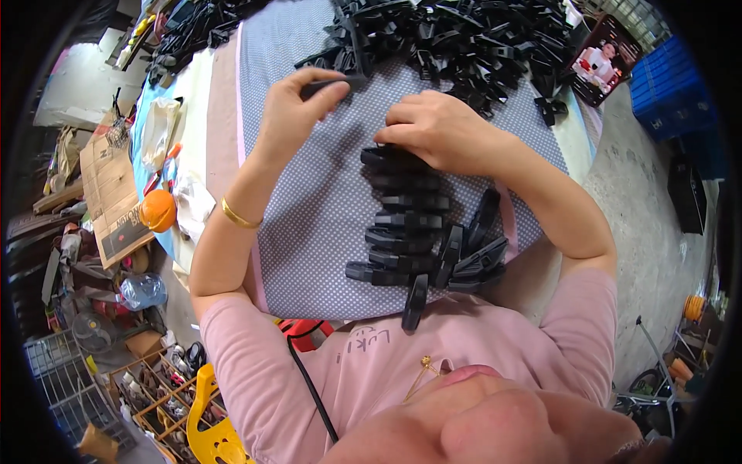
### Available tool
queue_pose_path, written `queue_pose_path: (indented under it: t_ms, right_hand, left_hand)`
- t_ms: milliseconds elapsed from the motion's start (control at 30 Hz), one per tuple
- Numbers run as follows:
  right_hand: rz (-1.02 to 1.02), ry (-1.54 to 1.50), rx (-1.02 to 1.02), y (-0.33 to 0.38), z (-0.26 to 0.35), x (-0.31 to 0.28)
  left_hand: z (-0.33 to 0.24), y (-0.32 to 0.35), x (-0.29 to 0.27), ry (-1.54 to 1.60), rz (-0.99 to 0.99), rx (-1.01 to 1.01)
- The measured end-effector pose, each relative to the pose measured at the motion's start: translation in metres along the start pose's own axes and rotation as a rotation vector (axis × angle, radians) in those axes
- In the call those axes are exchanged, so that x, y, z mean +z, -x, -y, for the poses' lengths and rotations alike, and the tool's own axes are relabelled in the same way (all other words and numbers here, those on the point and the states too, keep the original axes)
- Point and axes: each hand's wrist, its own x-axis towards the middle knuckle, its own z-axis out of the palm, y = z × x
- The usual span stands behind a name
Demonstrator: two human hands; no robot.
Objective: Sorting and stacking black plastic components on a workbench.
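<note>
My left hand point(297, 108) is raised over the cloth, thumb and fingers pinching a long black plastic piece point(325, 87). My right hand point(440, 131) is closed, its fingertips at the far end of a row of black plastic pieces point(406, 203). What those fingertips hold, if anything, is hidden. The row runs toward me, its pieces lying side by side. Several more black pieces point(475, 263) lie loosely to the right of the row's near end, and one point(415, 301) lies at the cloth's near edge.
A large heap of black pieces point(456, 46) covers the table's far side. A phone point(605, 60) stands at the far right. On the left are an orange round object point(158, 210) and crumpled white plastic point(193, 197). A yellow chair point(205, 421) stands at the lower left.
</note>
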Motion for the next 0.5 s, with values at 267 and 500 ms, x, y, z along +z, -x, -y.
queue_pose_path:
  t_ms: [267,500]
  right_hand:
    - [0.004,-0.084,0.320,0.000,0.006,-0.008]
    - [0.036,0.026,0.401,0.000,0.006,-0.009]
  left_hand:
    - [-0.007,0.021,0.020,0.150,0.054,-0.313]
    - [-0.005,0.023,0.021,-0.245,0.075,-0.078]
